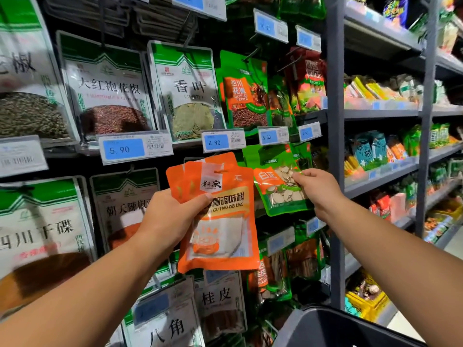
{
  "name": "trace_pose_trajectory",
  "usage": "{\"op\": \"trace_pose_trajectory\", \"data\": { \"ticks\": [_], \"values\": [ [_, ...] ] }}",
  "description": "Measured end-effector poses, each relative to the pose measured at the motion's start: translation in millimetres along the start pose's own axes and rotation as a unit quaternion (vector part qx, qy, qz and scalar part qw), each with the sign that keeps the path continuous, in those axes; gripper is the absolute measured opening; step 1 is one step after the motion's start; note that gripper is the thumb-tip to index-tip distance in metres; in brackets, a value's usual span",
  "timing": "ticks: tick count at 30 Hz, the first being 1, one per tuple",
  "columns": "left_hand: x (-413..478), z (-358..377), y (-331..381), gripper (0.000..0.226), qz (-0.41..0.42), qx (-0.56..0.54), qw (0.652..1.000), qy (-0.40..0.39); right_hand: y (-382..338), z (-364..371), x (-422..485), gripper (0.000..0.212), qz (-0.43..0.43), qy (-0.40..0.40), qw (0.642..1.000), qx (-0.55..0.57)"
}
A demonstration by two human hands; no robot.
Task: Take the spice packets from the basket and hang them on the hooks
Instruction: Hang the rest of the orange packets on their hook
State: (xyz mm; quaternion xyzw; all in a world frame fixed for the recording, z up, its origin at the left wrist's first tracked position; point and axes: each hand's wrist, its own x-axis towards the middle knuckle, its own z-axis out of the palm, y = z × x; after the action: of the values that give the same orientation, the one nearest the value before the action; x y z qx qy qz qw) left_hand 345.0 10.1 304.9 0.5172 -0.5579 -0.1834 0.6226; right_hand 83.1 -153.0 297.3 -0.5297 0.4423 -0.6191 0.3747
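My left hand (170, 216) grips a small stack of orange spice packets (223, 221), thumb across the front one, held up in front of the hook wall. My right hand (318, 189) pinches the right edge of a green packet of white sliced root (275, 186) that hangs beside the orange ones. The packet's hook is hidden behind its top. The dark grey basket (333, 329) shows at the bottom right, below my right forearm; its contents are out of sight.
Rows of hooks hold green-and-white spice bags (107, 86) and green-orange packets (243, 93) with blue price tags (124, 149). A grey shelf upright (335, 146) stands just right of my right hand, with stocked shelves (390, 113) beyond it.
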Motion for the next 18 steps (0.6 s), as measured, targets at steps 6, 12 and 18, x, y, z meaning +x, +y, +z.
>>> {"op": "trace_pose_trajectory", "data": {
  "ticks": [6, 12, 18],
  "values": [
    [1, -3, -2, 0.005, -0.004, -0.008, 1.000, -0.002, -7, -1, 1, 0.018, -0.002, 0.026, 0.999, -0.025],
    [2, -6, -4, 0.007, -0.009, -0.017, 1.000, -0.010, 2, 2, 12, 0.020, -0.017, 0.017, 0.997, -0.072],
    [5, -8, -12, 0.006, -0.002, -0.015, 1.000, 0.005, 17, 27, 17, 0.021, -0.065, 0.054, 0.981, -0.174]
  ]
}}
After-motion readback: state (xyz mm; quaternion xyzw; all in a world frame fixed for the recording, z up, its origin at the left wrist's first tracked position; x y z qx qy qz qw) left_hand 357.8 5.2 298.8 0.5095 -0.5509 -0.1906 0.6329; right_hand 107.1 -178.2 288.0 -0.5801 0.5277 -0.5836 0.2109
